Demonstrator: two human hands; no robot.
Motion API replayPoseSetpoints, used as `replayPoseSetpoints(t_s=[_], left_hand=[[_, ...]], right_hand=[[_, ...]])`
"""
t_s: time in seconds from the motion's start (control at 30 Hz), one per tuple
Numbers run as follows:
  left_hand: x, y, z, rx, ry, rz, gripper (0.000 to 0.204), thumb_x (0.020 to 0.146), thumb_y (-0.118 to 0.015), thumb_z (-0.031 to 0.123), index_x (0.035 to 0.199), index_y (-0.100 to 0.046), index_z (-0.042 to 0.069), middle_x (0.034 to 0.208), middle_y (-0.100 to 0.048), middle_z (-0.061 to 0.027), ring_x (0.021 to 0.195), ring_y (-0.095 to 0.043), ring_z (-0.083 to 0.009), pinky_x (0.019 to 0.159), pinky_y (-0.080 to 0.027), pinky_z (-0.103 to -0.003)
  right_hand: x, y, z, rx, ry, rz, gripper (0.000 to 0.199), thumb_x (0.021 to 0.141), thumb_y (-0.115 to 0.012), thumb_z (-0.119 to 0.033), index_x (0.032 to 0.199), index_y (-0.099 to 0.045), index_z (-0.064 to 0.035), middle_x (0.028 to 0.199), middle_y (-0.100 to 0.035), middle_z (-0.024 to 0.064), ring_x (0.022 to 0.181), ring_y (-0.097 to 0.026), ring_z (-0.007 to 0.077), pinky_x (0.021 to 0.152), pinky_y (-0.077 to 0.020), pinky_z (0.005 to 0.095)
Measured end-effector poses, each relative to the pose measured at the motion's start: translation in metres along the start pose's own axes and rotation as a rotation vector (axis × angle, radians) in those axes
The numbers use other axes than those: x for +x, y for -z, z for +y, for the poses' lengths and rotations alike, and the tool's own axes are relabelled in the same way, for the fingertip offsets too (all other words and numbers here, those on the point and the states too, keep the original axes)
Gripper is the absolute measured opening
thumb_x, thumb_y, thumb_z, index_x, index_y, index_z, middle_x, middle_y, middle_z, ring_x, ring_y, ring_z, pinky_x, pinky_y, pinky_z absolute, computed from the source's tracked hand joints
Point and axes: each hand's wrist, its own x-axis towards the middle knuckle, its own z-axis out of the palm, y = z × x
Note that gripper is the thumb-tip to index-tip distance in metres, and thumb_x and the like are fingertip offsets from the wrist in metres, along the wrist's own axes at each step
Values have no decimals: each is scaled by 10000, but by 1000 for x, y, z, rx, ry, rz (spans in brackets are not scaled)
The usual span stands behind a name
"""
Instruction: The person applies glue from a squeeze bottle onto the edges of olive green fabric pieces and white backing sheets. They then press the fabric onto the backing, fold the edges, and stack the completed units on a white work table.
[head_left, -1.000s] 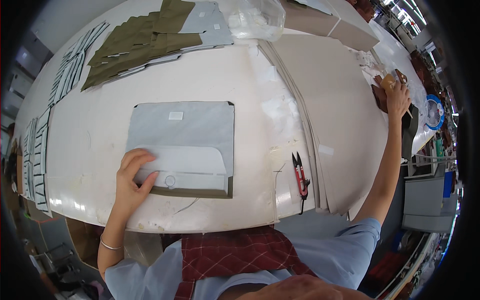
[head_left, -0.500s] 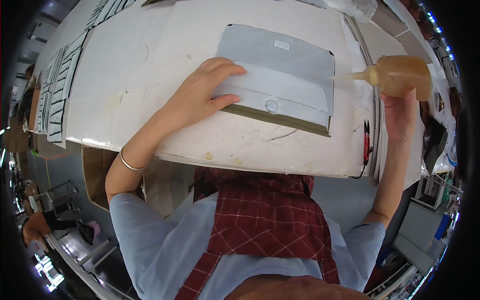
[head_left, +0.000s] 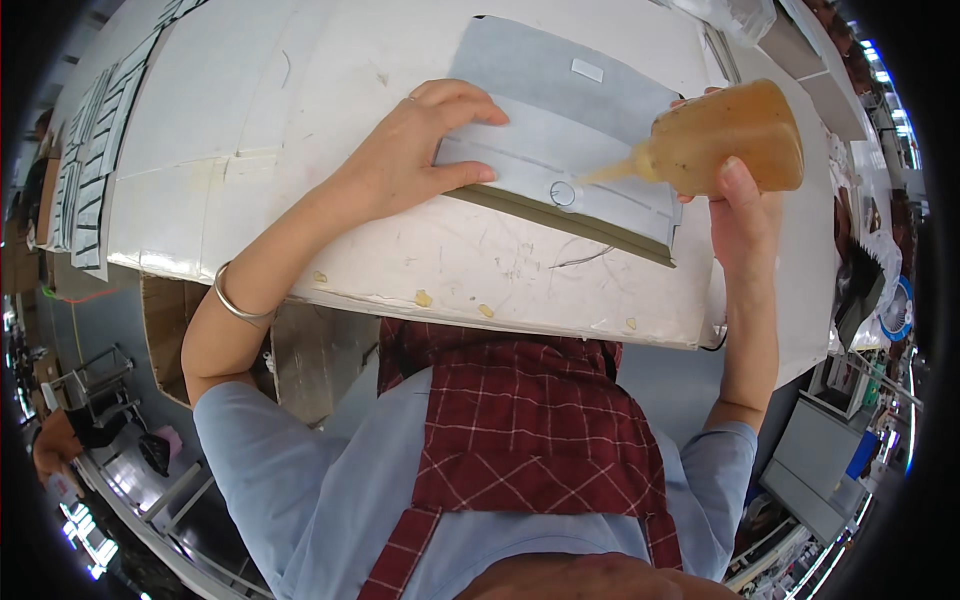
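A grey fabric-like panel (head_left: pixel 545 75) with a white lower part and an olive folded edge (head_left: pixel 570 222) lies flat on the white table. My left hand (head_left: pixel 415 150) rests on its left end, fingers and thumb spread apart, the thumb near the olive edge. A squeeze bottle (head_left: pixel 740 135) of amber liquid, likely glue, is gripped in my right hand (head_left: pixel 745 215) and held nearly level. Its thin nozzle points left, with the tip beside a small round disc (head_left: pixel 562 193) on the panel; whether it touches cannot be told. A small white rectangle (head_left: pixel 587 70) sits farther up the panel.
Black-and-white striped strips (head_left: pixel 95 165) lie along the table's far left. Dark olive pieces (head_left: pixel 856 295) and clear plastic (head_left: pixel 740 15) are at the right. A cardboard box (head_left: pixel 300 350) stands under the table's front edge.
My right hand has brought the bottle leftward over the panel, its nozzle now by the disc. The left hand stays on the panel. The view has shifted a little.
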Motion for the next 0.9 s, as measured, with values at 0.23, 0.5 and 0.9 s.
replayPoseSetpoints(t_s=[0.23,0.5,0.9], left_hand=[[0,-1,0,-18,-6,7,447,782,-785,170,1196,-627,106,1294,-552,-96,1235,-508,-288,1041,-408,-387],[1,-3,-1,-9,-16,14,446,781,-787,178,1192,-629,107,1293,-550,-83,1231,-510,-281,1029,-418,-382],[1,-3,2,-2,1,8,441,778,-789,197,1183,-635,115,1293,-552,-63,1238,-501,-270,1023,-421,-384]], right_hand=[[-2,-2,13,-68,1,-2,390,841,-745,-209,1116,-597,25,985,-657,94,859,-640,176,702,-542,324],[-6,-3,15,-78,-31,2,411,832,-759,-205,1118,-592,37,969,-657,108,826,-645,184,676,-553,327],[-1,-8,12,26,-15,5,415,841,-742,-198,1142,-572,32,966,-652,107,808,-652,192,616,-554,325]])
